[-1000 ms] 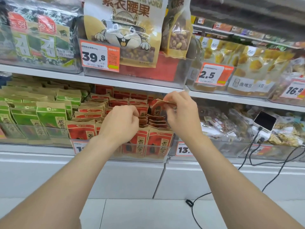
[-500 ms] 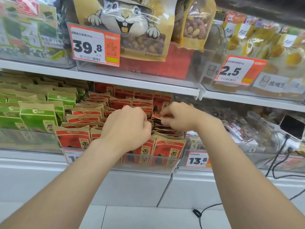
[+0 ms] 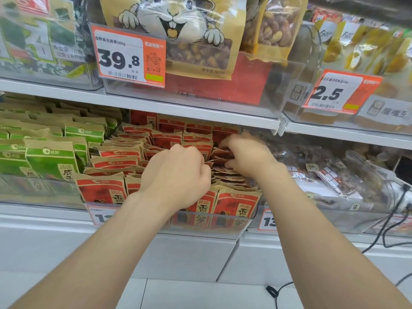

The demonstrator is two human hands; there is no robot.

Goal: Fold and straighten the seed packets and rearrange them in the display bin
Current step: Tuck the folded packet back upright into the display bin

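Several red and tan seed packets (image 3: 116, 152) stand in rows inside a clear display bin (image 3: 207, 228) on the lower shelf. My left hand (image 3: 176, 172) rests over the middle of the bin, fingers curled down among the packet tops. My right hand (image 3: 245, 157) reaches into the right rear of the bin and pinches the top of a red seed packet (image 3: 220, 152); it is motion-blurred. Two front packets (image 3: 234, 204) stand upright against the bin's front wall. What my left fingers hold is hidden.
Green seed packets (image 3: 51, 159) fill the bin to the left. A bin of clear-wrapped snacks (image 3: 330, 175) sits to the right, with black cables (image 3: 388, 221) hanging there. The upper shelf edge (image 3: 178, 110) carries price tags (image 3: 129, 56) and cashew bags close above my hands.
My right hand has brought its packet down from above the bin and pushed it in among the rear right packets. My left hand stayed over the middle. The view moved closer.
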